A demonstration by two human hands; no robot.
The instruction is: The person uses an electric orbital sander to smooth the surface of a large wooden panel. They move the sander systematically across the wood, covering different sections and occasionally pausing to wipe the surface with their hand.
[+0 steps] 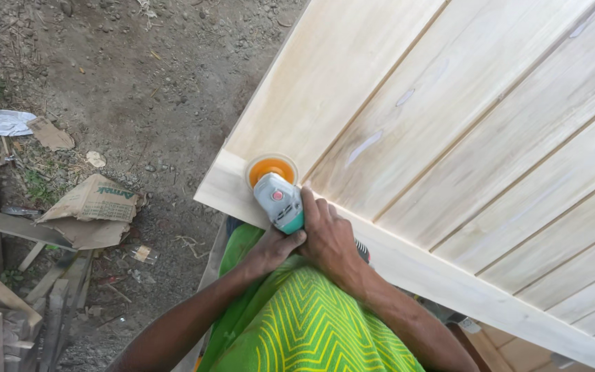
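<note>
Orange-disc sander point(275, 189) at wooden panel point(449, 124) corner edge, left hand point(270, 251) and right hand point(328, 238) gripping it, open dirt ground point(139, 89) leftward.

Hands: two, left hand point(270, 249) and right hand point(328, 238), both wrapped around one tool.
Sander: one point(278, 196), with one orange disc point(270, 167) just beyond the fingers.
Wooden panel: one point(463, 138), under and ahead of the hands; at least six grooved boards show.
Cardboard pieces: two, a box point(94, 200) and a scrap point(49, 133), well to the left hand's side.
Crumpled paper: one point(7, 122), farther left.
</note>
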